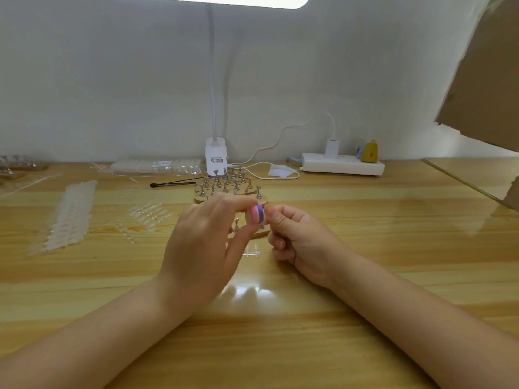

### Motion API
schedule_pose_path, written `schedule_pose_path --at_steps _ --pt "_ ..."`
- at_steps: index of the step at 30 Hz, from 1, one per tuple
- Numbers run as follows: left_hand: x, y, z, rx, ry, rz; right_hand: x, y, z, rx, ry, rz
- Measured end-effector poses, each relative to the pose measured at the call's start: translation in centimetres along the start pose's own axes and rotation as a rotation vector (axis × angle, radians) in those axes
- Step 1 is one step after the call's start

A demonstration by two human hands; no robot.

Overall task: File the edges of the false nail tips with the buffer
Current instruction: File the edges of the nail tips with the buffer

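The buffer [257,214] is banded in pink, white and purple. The surface [365,248] is coloured a glossy honey yellow, streaked with paler and darker wood grain. The lamp base [215,157], its cable [280,136] and the power strip [342,164] are shown in white, and a small mustard-yellow object [369,152] is seen on the strip. The nail tips [71,217] are rendered clear to milky, the brush [174,183] black, the cardboard [483,74] brown

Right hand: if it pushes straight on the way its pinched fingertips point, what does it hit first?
The right hand points left toward the left hand, so it would most likely meet the pink and purple buffer held there first. They already look almost touching, though depth is unclear in this one view.
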State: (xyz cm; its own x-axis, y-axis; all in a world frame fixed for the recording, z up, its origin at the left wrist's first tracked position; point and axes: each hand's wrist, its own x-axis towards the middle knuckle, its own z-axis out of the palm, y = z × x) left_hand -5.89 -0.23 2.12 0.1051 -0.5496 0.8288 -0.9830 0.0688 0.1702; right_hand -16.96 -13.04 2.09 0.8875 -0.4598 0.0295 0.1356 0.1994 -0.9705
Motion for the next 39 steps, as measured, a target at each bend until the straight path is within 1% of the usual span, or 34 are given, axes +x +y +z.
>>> schedule_pose_path --at_steps 2,4,5,9,11,13,15,17,19,22,26,27,30,31,35,36,39 --pt "-0.02 0.08 0.11 0.034 -0.078 0.022 0.0 -0.01 -0.06 0.006 -0.015 -0.005" --pt "-0.11 -0.01 0.19 0.078 -0.147 -0.018 0.03 -0.05 -0.16 0.036 0.001 0.002" --pt "-0.18 -0.11 0.18 0.082 -0.151 -0.031 0.04 -0.04 -0.18 0.043 0.008 0.005" --pt "0.0 -0.12 0.02 0.004 -0.034 0.002 0.05 0.02 -0.11 0.017 -0.009 0.004" --pt "-0.17 0.03 0.17 0.026 -0.078 0.015 0.03 -0.06 -0.13 0.023 -0.006 0.006" --pt "-0.38 -0.03 0.27 0.074 -0.131 -0.01 0.0 -0.13 -0.17 0.05 0.013 0.011" --pt "-0.41 -0.26 0.15 0.042 -0.076 -0.041 -0.02 -0.14 -0.15 0.045 0.014 0.011" --pt "-0.18 -0.22 0.07 -0.005 -0.003 -0.024 -0.06 -0.1 -0.06 0.016 0.004 0.011" --pt "-0.23 -0.04 0.3 0.001 -0.027 0.004 -0.1 -0.13 0.01 -0.002 -0.004 0.009" --pt "-0.54 -0.12 0.59 0.032 -0.09 -0.045 -0.14 -0.2 -0.03 0.013 0.002 0.014" --pt "-0.2 -0.17 0.11 -0.04 -0.005 -0.083 -0.22 -0.21 -0.01 -0.025 -0.021 0.001" --pt "-0.18 -0.11 0.1 -0.047 -0.013 -0.079 -0.24 -0.24 0.01 -0.029 -0.027 -0.002" --pt "-0.54 -0.16 0.52 -0.004 -0.139 -0.058 -0.24 -0.33 0.11 -0.01 -0.017 0.001" --pt "-0.66 -0.25 0.61 0.01 -0.148 -0.06 -0.24 -0.31 0.15 0.001 -0.006 0.001" --pt "-0.31 -0.04 0.24 -0.073 -0.008 -0.098 -0.23 -0.27 0.28 -0.003 0.016 -0.009" --pt "-0.28 0.12 0.2 -0.078 -0.016 -0.089 -0.23 -0.3 0.29 0.003 0.017 -0.01" --pt "-0.54 0.17 0.53 -0.047 -0.114 -0.103 -0.27 -0.38 0.21 0.029 0.017 -0.008"
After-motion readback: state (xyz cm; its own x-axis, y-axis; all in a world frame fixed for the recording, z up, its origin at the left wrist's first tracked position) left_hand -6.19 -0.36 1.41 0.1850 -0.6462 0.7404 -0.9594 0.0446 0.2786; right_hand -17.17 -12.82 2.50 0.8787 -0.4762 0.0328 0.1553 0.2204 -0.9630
